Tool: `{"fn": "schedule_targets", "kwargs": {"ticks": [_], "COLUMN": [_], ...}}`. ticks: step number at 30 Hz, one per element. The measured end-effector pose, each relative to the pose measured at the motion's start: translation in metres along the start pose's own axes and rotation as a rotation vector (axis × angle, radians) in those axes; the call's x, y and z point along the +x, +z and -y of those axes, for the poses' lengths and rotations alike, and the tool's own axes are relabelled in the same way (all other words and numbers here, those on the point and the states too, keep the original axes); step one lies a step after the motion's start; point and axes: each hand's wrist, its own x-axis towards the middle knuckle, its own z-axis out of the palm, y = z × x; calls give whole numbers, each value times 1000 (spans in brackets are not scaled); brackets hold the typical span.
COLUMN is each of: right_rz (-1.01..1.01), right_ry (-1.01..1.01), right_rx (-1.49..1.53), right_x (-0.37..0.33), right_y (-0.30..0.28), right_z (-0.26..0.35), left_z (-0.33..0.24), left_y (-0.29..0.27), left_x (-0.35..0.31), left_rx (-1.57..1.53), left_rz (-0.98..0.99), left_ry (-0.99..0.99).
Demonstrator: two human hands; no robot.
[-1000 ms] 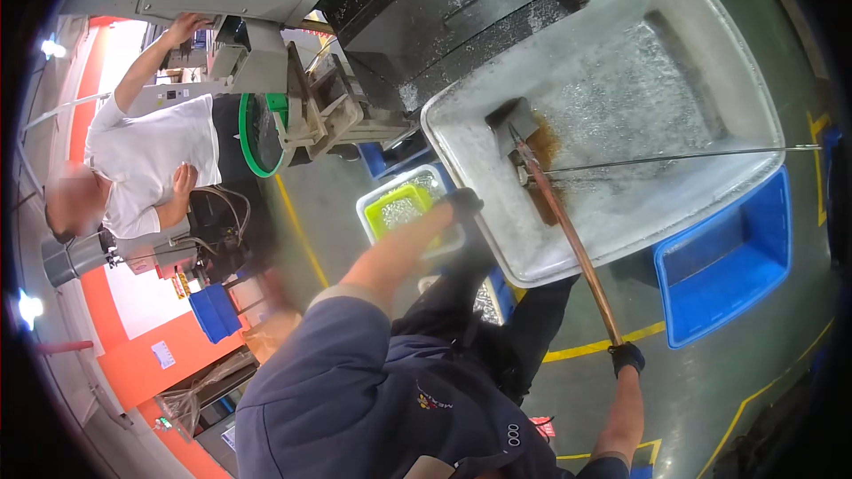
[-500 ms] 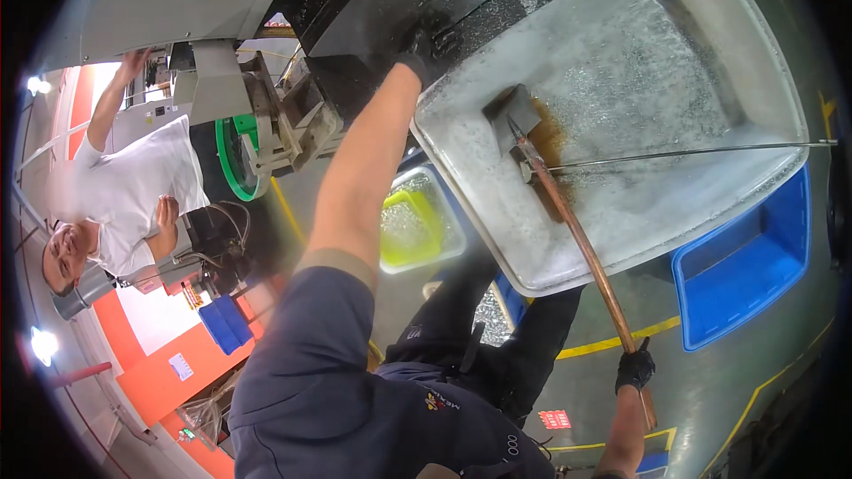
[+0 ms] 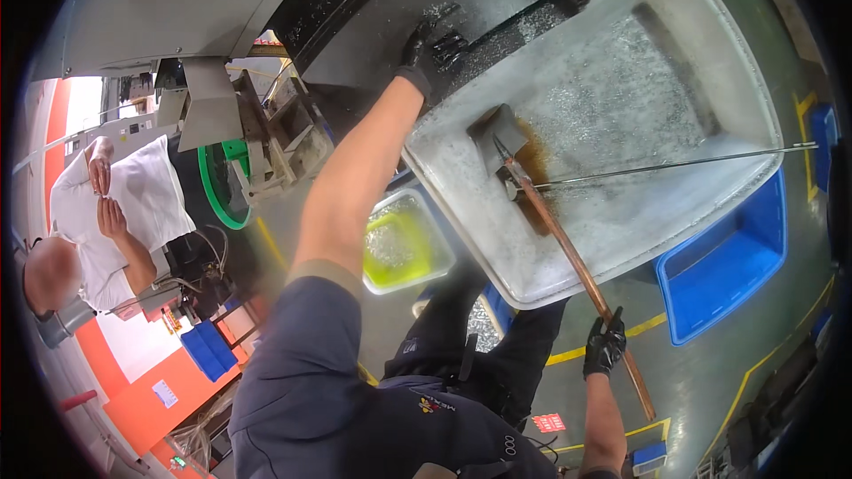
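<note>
My left hand (image 3: 426, 51), in a black glove, reaches onto the dark metal chute (image 3: 355, 40) of a machine, its fingers stretched out over small glittering bits. My right hand (image 3: 605, 346), also gloved in black, is closed around the wooden handle of a shovel (image 3: 568, 248). The shovel's blade rests inside a big white bin (image 3: 453, 155), beside a brown stain. Shiny small bits and whitish residue coat the bin's floor. A long thin metal rod (image 3: 674, 162) lies across the bin, crossing near the blade, with one end past the right rim.
A blue bin (image 3: 728, 257) stands right of the white one. A tub with a yellow-green container (image 3: 404, 244) sits on the floor below my left arm. At left, a person in white (image 3: 124, 186) stands near a green-rimmed drum (image 3: 209, 186). Yellow lines mark the floor.
My right hand has moved up the shovel handle, toward the bin. My left hand has shifted a little up the chute. The person in white has brought both hands together.
</note>
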Motion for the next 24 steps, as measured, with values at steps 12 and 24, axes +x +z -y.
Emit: {"fn": "schedule_targets", "kwargs": {"ticks": [12, 24], "right_rz": [202, 376], "right_ry": [8, -601], "right_rx": [121, 1001], "right_x": [72, 184], "right_y": [-26, -81], "right_z": [142, 334], "left_z": [-166, -117], "left_y": [74, 0], "left_x": [-94, -45], "left_rx": [120, 1953], "left_rz": [90, 736], "left_ry": [-38, 1193]}}
